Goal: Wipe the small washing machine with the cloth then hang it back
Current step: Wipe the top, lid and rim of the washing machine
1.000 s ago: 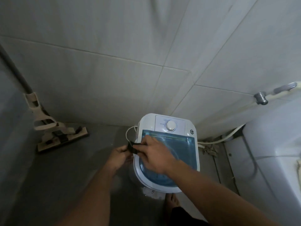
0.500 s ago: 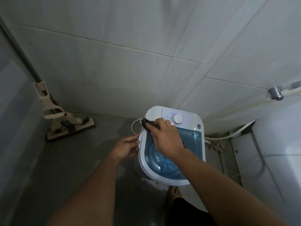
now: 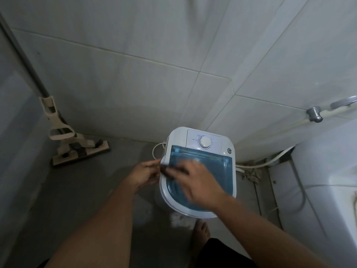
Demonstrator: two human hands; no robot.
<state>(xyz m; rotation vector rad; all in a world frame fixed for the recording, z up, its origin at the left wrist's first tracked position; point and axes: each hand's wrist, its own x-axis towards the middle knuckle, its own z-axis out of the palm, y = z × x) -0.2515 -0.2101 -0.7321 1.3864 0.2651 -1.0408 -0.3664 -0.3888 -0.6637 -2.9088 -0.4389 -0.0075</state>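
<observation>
The small white washing machine point(image 3: 226, 151) with a blue see-through lid and a white dial stands on the floor in the tiled corner. My right hand point(image 3: 195, 182) lies blurred across the lid and presses a dark cloth point(image 3: 166, 172) against the lid's left edge; only a dark strip of the cloth shows under the fingertips. My left hand point(image 3: 144, 174) sits at the machine's left side, fingers apart, its fingertips at the rim beside the cloth. Whether it touches the cloth is unclear.
A flat mop point(image 3: 77, 149) with a grey pole leans in the left corner. A white cord point(image 3: 156, 149) loops behind the machine. Hoses point(image 3: 270, 161) and a wall tap point(image 3: 314, 113) are on the right, beside a large white appliance point(image 3: 328, 190). My bare foot point(image 3: 201, 229) stands below the machine.
My right hand slid the cloth from the machine's back-left corner near the dial down along the left edge of the lid. My left hand stayed at the machine's left side.
</observation>
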